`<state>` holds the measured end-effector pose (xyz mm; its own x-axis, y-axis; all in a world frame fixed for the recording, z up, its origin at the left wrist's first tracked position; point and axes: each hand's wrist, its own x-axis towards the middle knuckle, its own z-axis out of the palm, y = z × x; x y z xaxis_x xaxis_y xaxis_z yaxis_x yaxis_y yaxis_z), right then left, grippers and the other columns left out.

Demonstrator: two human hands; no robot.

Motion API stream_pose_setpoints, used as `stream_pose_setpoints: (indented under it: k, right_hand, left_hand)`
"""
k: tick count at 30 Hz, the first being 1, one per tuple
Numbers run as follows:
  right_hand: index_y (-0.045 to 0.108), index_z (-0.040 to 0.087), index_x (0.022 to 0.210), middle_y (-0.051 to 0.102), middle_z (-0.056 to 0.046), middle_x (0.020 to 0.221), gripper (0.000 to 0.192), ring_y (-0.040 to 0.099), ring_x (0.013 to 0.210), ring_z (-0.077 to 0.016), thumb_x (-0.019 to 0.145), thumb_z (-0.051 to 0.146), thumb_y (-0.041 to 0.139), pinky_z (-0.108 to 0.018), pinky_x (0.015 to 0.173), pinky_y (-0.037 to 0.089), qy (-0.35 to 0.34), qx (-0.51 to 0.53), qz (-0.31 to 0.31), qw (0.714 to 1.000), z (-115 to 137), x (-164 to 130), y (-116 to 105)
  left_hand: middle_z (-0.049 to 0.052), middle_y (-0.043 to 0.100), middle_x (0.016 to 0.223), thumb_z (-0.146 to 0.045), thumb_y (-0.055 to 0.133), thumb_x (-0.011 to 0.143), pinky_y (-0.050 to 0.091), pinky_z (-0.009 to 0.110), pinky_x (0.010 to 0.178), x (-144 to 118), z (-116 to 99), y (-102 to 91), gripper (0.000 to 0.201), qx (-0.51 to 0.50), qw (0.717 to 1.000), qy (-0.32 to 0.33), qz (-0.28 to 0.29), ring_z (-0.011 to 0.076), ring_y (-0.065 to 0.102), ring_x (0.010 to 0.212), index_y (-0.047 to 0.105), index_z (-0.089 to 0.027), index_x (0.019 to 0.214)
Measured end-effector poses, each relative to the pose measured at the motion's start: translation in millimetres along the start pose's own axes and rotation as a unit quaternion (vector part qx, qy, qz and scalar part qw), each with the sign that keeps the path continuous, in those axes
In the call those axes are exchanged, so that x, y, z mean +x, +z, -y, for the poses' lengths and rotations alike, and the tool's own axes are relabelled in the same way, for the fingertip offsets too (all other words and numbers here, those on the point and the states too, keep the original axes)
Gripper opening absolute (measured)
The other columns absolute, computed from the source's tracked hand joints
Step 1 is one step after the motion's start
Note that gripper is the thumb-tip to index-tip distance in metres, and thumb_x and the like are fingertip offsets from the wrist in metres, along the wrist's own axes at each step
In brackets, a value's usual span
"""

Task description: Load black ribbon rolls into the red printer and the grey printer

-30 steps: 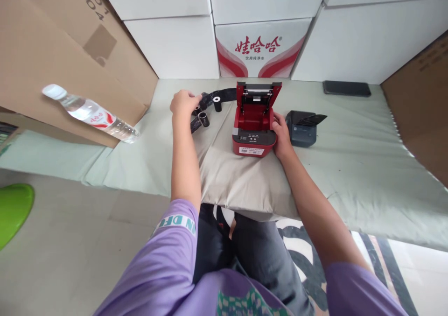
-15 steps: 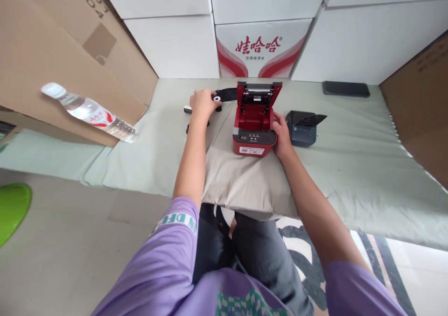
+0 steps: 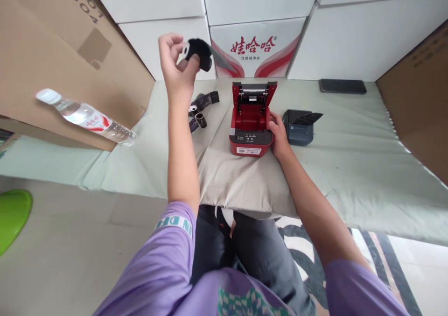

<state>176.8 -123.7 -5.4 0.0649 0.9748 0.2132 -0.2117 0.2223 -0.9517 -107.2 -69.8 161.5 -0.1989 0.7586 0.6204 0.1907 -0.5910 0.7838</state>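
My left hand (image 3: 178, 66) is raised in front of the white boxes, its fingers closed round a black label roll (image 3: 201, 54) with a white core. A loose end of the strip trails off the roll to the right. The red label printer (image 3: 251, 141) stands on the covered surface with its lid tipped up and its bay showing no roll. Against the printer's right side, my right hand (image 3: 278, 134) grips the casing. Left of the printer lie small rolls (image 3: 200, 120) and a dark unrolled strip (image 3: 210, 99).
A dark blue device (image 3: 299, 129) with a black strip sticking out stands right of my right hand. Farther back lies a black phone (image 3: 342, 86). A water bottle (image 3: 87, 117) is at the left by a cardboard box (image 3: 115, 64). White boxes (image 3: 259, 8) line the back.
My left hand has lifted the black label roll up off the surface, and the small rolls and strip beneath have come into sight. My right hand stays on the printer.
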Motion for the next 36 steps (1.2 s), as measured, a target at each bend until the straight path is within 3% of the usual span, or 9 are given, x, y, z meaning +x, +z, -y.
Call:
stream_pose_setpoints:
  k: [2, 5, 9, 12, 19, 25, 29, 33, 36]
  right_hand:
    - [0.064, 0.033, 0.128, 0.073, -0.007, 0.146, 0.077, 0.065, 0.144, -0.0342, 0.071, 0.083, 0.08, -0.056, 0.127, 0.051, -0.006, -0.002, -0.001, 1.0, -1, 0, 0]
    - [0.064, 0.034, 0.13, 0.072, -0.006, 0.147, 0.074, 0.064, 0.144, -0.0337, 0.075, 0.082, 0.077, -0.056, 0.128, 0.05, -0.017, -0.014, 0.006, 1.0, -3, 0, -2]
    - [0.063, 0.035, 0.132, 0.072, -0.006, 0.146, 0.074, 0.065, 0.142, -0.0337, 0.077, 0.084, 0.073, -0.055, 0.126, 0.051, -0.023, -0.033, 0.021, 0.999, -8, 3, -5]
    - [0.063, 0.035, 0.133, 0.073, -0.006, 0.145, 0.076, 0.066, 0.141, -0.0338, 0.077, 0.085, 0.073, -0.056, 0.125, 0.052, -0.023, -0.034, 0.026, 0.999, -9, 4, -5]
    - [0.064, 0.033, 0.13, 0.074, -0.007, 0.145, 0.076, 0.065, 0.143, -0.0342, 0.075, 0.084, 0.076, -0.056, 0.127, 0.05, -0.027, -0.015, 0.02, 0.999, -7, 4, -2]
    - [0.062, 0.034, 0.136, 0.072, -0.007, 0.148, 0.076, 0.063, 0.146, -0.0339, 0.079, 0.085, 0.072, -0.056, 0.128, 0.05, -0.034, -0.029, 0.026, 0.999, -12, 4, -3]
    - [0.062, 0.034, 0.134, 0.073, -0.007, 0.146, 0.075, 0.065, 0.144, -0.0339, 0.079, 0.083, 0.074, -0.056, 0.128, 0.05, -0.032, -0.018, 0.023, 0.999, -12, 4, -3]
    - [0.058, 0.035, 0.142, 0.066, -0.007, 0.157, 0.082, 0.06, 0.15, -0.0338, 0.078, 0.084, 0.074, -0.057, 0.132, 0.045, -0.027, -0.019, 0.036, 0.999, -14, 6, -5]
    - [0.051, 0.038, 0.151, 0.054, -0.005, 0.169, 0.09, 0.054, 0.157, -0.0335, 0.077, 0.083, 0.075, -0.059, 0.135, 0.041, -0.035, -0.01, 0.036, 0.999, -18, 8, -7]
  left_hand:
    - [-0.003, 0.065, 0.109, -0.043, 0.068, 0.097, 0.056, 0.033, 0.09, -4, -15, 0.6, 0.031, -0.073, 0.996, -0.016, 0.055, 0.0143, 0.067, 0.104, 0.047, -0.031, 0.117]
    - [-0.002, 0.071, 0.117, -0.049, 0.056, 0.104, 0.058, 0.037, 0.097, -15, -36, 5.6, 0.024, -0.046, 0.982, -0.056, 0.176, 0.0211, 0.072, 0.12, 0.055, -0.032, 0.121]
    - [0.002, 0.076, 0.13, -0.029, 0.074, 0.091, 0.057, 0.039, 0.109, -28, -53, 25.2, 0.031, 0.029, 0.912, -0.079, 0.402, 0.0252, 0.072, 0.126, 0.068, -0.025, 0.121]
    - [0.004, 0.079, 0.126, -0.018, 0.072, 0.088, 0.056, 0.038, 0.109, -39, -54, 49.3, 0.04, 0.163, 0.857, -0.089, 0.481, 0.0249, 0.072, 0.124, 0.069, -0.022, 0.127]
    - [0.007, 0.08, 0.125, -0.014, 0.072, 0.087, 0.056, 0.033, 0.102, -61, -40, 90.2, 0.034, 0.359, 0.778, -0.037, 0.514, 0.0259, 0.073, 0.123, 0.079, -0.023, 0.119]
    - [0.007, 0.083, 0.121, -0.011, 0.071, 0.085, 0.056, 0.033, 0.099, -65, -20, 100.2, 0.035, 0.377, 0.767, -0.053, 0.517, 0.0248, 0.076, 0.114, 0.081, -0.023, 0.116]
    - [0.006, 0.084, 0.105, -0.025, 0.068, 0.094, 0.056, 0.031, 0.089, -62, -13, 100.0, 0.017, 0.366, 0.756, -0.087, 0.536, 0.0231, 0.077, 0.1, 0.082, -0.023, 0.102]
    - [0.005, 0.079, 0.085, -0.058, 0.061, 0.1, 0.056, 0.033, 0.081, -52, -29, 86.0, 0.042, 0.348, 0.756, -0.114, 0.542, 0.0248, 0.076, 0.089, 0.08, -0.023, 0.087]
    - [0.002, 0.081, 0.09, -0.062, 0.07, 0.091, 0.056, 0.032, 0.081, -45, -47, 71.4, 0.039, 0.314, 0.751, -0.116, 0.569, 0.0248, 0.077, 0.092, 0.083, -0.025, 0.093]
